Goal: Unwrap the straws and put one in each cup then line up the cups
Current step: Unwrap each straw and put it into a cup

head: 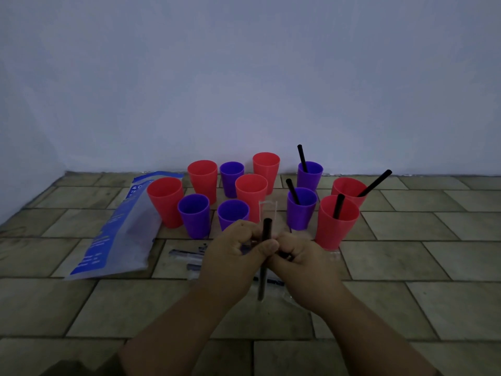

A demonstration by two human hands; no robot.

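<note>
Two hands meet at centre: our left hand point(238, 251) and right hand point(298, 256) both pinch black straw point(265, 256), held near upright between them, clear wrapper point(267, 210) poking above its tip. Beyond right hand, four cups hold one black straw each: near red cup point(336, 226), far red cup point(348, 189), near purple cup point(301, 210), far purple cup point(309, 175). Beyond left hand, seven cups stand unfilled, red and purple. Wrapped straws point(187, 257) lie on tiled floor point(406, 308) just left of hands; blue-printed bag point(119, 234) further left.
</note>
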